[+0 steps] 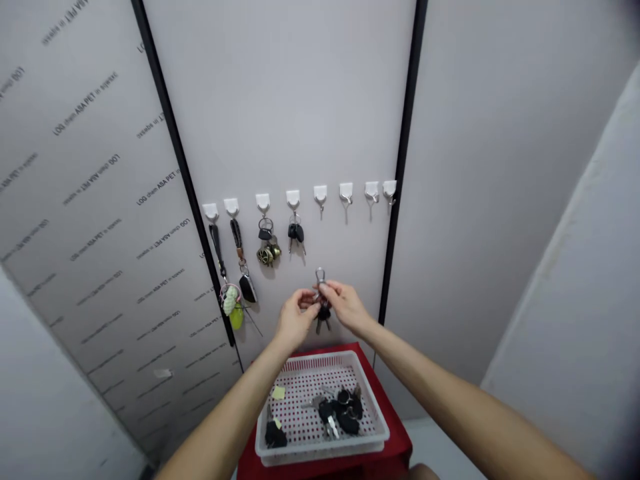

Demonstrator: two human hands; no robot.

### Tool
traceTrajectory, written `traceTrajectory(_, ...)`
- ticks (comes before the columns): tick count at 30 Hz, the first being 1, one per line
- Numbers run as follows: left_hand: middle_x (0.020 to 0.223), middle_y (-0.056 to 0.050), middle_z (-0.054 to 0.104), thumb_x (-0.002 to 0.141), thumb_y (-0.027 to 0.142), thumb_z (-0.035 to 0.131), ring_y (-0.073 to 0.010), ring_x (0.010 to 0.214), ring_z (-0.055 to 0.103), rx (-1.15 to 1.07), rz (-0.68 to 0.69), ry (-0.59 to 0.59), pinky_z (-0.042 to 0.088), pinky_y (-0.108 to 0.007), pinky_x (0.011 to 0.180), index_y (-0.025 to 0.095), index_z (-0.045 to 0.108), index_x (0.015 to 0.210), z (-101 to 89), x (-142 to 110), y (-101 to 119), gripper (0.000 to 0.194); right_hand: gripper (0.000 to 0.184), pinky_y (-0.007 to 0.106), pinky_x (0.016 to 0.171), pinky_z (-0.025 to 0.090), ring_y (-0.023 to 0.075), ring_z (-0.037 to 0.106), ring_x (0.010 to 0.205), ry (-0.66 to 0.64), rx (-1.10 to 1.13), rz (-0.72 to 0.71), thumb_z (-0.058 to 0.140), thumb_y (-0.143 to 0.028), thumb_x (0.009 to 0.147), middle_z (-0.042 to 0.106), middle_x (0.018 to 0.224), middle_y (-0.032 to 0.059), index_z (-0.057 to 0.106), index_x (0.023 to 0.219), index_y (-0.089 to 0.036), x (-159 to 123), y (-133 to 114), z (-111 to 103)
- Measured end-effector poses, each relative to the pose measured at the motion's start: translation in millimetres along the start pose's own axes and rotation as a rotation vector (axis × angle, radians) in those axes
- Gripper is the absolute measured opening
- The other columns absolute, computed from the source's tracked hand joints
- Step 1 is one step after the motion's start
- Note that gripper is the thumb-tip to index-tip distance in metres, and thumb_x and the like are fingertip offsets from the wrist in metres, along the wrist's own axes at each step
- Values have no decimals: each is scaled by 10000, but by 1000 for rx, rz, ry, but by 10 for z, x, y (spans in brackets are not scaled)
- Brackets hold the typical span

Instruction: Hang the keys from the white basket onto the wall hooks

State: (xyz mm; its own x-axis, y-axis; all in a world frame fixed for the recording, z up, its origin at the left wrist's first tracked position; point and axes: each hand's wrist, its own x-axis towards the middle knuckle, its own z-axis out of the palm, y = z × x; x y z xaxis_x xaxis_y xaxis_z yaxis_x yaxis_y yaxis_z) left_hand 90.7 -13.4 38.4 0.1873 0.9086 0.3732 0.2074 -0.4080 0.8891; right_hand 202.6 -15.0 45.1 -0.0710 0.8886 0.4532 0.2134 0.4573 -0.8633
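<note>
Both my hands meet in front of the white panel, below the row of hooks. My right hand [344,303] pinches the upper part of a bunch of keys [323,317], whose metal clip [320,274] sticks up above the fingers. My left hand [299,319] closes its fingertips on the same bunch from the left side. Black key heads and metal blades dangle under the fingers. Just above is a bare hook [320,195]. To its left, a set of black-headed keys [296,232] hangs from another hook.
A white perforated basket [323,456] holding several keys [345,413] rests on a red cloth-covered stand [397,437]. Further left hang brass-coloured keys [269,253], a black strap with a fob [247,288] and a strap with green charms [231,301]. Several bare hooks [346,192] line the right.
</note>
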Motion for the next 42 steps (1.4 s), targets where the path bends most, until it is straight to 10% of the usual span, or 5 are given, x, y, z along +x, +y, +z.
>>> traceTrajectory(12, 841, -39, 552, 599, 78, 463, -92, 690, 493, 224, 213, 175, 390, -220, 671, 130, 473, 918, 4, 465, 728, 323, 156, 165, 423, 335, 42, 395, 388, 263, 172, 9, 405, -237, 667, 427, 406, -47, 496, 622, -118, 787, -754, -221)
traceTrajectory(17, 830, -50, 553, 602, 91, 462, -93, 666, 494, 263, 172, 144, 393, -224, 666, 120, 480, 913, 32, 460, 657, 313, 174, 177, 423, 346, 48, 401, 380, 275, 58, 90, 412, -243, 662, 455, 413, -30, 499, 581, -116, 858, -637, -254)
traceTrajectory(24, 858, -63, 538, 610, 100, 457, -93, 709, 497, 267, 54, 92, 381, -233, 706, 101, 463, 938, 82, 206, 159, 329, 241, 264, 685, 367, 114, 500, 699, 393, -406, -140, 414, -249, 649, 566, 754, 44, 552, 799, -120, 578, -274, -377)
traceTrajectory(33, 888, -55, 537, 595, 117, 460, -102, 750, 487, 451, -253, -299, 369, -210, 708, 118, 489, 898, 369, -769, -985, 305, 309, 255, 719, 345, 160, 478, 838, -629, -863, 4, 444, -157, 596, 562, 895, 65, 541, 890, -157, -794, 692, -211)
traceTrajectory(42, 826, -39, 525, 540, 182, 504, -158, 824, 452, 778, -139, -492, 326, -235, 708, 174, 531, 786, 314, -898, -1107, 248, 268, 373, 766, 232, 212, 454, 840, -736, -1129, 15, 463, -285, 604, 558, 844, 84, 552, 833, -178, -1016, 710, -21)
